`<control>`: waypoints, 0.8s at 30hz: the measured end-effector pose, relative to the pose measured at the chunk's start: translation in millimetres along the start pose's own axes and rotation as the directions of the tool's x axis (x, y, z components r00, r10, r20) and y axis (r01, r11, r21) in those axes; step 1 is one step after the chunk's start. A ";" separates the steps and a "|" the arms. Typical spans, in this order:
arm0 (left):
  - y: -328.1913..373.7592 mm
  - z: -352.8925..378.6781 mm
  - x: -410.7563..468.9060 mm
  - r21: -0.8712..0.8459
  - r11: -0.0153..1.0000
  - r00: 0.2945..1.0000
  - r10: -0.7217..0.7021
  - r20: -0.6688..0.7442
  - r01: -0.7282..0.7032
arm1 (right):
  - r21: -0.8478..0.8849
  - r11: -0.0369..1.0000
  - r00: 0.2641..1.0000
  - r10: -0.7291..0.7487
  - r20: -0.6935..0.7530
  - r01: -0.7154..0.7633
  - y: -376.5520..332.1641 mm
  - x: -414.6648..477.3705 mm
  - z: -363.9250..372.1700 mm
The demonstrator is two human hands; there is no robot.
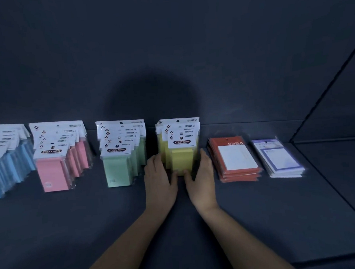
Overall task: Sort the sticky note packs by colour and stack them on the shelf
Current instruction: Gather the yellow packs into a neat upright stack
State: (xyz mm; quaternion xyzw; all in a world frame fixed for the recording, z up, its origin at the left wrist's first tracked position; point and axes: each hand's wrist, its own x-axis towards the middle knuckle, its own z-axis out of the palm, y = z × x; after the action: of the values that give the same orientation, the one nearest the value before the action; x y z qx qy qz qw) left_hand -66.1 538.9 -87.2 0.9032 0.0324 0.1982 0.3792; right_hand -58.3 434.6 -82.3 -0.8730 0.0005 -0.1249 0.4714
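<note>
Fingers (pixel 155 160) of the left hand (pixel 160 178) lie straight against the left flank of the yellow sticky note packs (pixel 181 155). Those of the right hand (pixel 202 174) lie likewise along the right flank. Both thumbs meet at the front edge of the nearest pack, so the stack is pressed between flat palms rather than gripped. Both forearms reach in from below and converge on the stack, wrists low over the dark shelf (pixel 260 212). The step in hand appears to be squaring up the yellow stack; the next move probably calls for even inward pressure so the overlapped packs align without toppling. Left of the yellow stack stand the green packs (pixel 120 160), then the pink packs (pixel 57 162) and the blue packs (pixel 6 167). To its right lie the flat red packs (pixel 234 160), then the purple-bordered packs (pixel 280 159).
</note>
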 end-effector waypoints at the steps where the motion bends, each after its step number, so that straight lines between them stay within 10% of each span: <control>1: -0.5 1.9 1.1 0.028 1.000 1.000 0.000 0.018 0.000 | -0.018 1.000 1.000 -0.005 0.021 0.005 0.3 1.3 1.0; 24: -3.1 12.8 0.0 -0.028 0.999 0.999 -0.040 0.019 0.041 | -0.422 0.898 0.970 -0.024 0.241 0.127 12.1 3.9 9.0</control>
State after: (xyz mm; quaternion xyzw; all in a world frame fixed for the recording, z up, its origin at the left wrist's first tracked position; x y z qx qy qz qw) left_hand -60.9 532.5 -97.4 0.8987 0.0443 0.1825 0.3964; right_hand -51.1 434.8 -96.1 -0.9639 -0.0602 -0.0380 0.2566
